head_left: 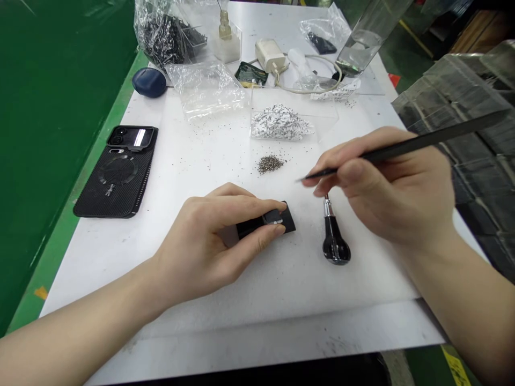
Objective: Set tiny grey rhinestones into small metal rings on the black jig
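Note:
Between thumb and forefinger, my left hand (219, 230) pinches a small black part (272, 216) with a pale spot on its near side. That part rests on a flat black block (288, 219) on the white table. My right hand (386, 187) is closed around dark tweezers (406, 147), their tip pointing left above the table, apart from the black part. Below the right fingers a screwdriver (336, 244) with a bulbous black handle lies on the table. Beyond the left hand sit a pile of tiny metal screws (271, 163) and a clear tray (257, 131) of small white pieces (281, 122).
A black phone (115, 174) and a blue bulb (148, 82) lie at the left. Along the back stand a bag of black parts (164, 40), a small bottle (225, 26), a white charger (269, 55) with cable and a clear water container (362, 45). Grey bins (454, 107) stand right.

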Demonstrator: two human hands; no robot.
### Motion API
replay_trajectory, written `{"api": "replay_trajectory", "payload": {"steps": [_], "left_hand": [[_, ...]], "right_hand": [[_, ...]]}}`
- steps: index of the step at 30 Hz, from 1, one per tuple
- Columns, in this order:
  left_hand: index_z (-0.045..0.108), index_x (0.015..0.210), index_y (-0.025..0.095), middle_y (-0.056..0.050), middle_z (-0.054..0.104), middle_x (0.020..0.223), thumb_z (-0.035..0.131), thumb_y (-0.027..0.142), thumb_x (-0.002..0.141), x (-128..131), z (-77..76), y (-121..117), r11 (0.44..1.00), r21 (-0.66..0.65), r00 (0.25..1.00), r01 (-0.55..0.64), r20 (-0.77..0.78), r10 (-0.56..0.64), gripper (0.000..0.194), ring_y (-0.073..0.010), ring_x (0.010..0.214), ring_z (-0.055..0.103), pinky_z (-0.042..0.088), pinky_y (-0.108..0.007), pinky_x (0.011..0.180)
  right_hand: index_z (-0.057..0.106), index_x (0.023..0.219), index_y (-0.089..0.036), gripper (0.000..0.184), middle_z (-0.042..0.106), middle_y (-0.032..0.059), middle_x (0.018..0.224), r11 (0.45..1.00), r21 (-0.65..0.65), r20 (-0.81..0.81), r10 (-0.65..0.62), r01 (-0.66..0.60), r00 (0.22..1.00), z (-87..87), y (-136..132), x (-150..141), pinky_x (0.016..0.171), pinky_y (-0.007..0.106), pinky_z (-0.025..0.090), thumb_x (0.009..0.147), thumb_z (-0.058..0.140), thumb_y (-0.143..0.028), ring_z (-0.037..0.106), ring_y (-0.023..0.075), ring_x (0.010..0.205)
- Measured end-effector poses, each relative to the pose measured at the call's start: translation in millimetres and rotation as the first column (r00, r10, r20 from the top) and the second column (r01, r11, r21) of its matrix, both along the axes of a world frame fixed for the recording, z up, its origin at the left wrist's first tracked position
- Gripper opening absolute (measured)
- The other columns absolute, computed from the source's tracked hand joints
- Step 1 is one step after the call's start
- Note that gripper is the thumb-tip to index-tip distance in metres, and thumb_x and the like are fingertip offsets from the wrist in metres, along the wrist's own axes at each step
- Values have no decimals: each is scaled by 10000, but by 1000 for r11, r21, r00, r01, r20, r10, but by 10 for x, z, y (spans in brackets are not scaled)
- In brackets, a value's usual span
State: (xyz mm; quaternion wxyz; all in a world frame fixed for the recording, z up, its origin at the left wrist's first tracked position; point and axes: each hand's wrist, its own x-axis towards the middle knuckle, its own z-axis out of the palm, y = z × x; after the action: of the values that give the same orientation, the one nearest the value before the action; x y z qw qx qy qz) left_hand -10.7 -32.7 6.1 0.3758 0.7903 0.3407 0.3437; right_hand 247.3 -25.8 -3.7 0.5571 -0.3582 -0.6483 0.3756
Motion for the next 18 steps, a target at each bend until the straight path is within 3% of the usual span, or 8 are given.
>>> {"api": "replay_trajectory", "payload": {"steps": [2,4,8,12,18], "left_hand": [[878,1237,137,-41,899,1130,806,186,1022,1,-3,1,1000,-5,1000,2,0,-2,232,-151,1003,814,651,-203,912],[878,1229,137,-36,900,1123,805,187,1022,8,0,2,1000,-11,1000,10,4,-10,225,-149,999,815,652,-200,917],[885,1197,170,-7,902,1126,803,161,1015,17,16,2,1000,-15,1000,11,8,-11,201,-139,996,816,655,-187,918],[883,1184,176,4,904,1135,796,160,1013,8,26,7,1000,-18,1000,14,0,-14,192,-130,980,814,659,-176,905],[874,1199,160,11,905,1107,776,166,1026,21,35,14,1000,-10,1000,14,-15,-15,199,-119,962,797,657,-168,912]], "right_hand": [[877,997,-293,109,854,-18,926,980,-35,79,-193,196,978,-21,32,-11,754,301,721,1009,843,-190,849,166,828],[870,974,-281,120,860,-20,905,960,-52,199,-261,276,945,-44,70,-30,771,315,716,989,850,-163,843,172,808],[870,981,-245,105,885,-12,940,962,-94,319,-213,255,924,-66,117,-79,781,287,703,974,845,-144,857,168,859],[880,1023,-224,131,901,-10,1010,965,-80,354,-207,250,912,-61,119,-127,859,257,705,973,835,-112,859,150,928],[887,1039,-217,151,903,-7,1040,970,-52,375,-200,236,905,-66,127,-136,856,252,702,973,830,-94,854,152,959]]}}
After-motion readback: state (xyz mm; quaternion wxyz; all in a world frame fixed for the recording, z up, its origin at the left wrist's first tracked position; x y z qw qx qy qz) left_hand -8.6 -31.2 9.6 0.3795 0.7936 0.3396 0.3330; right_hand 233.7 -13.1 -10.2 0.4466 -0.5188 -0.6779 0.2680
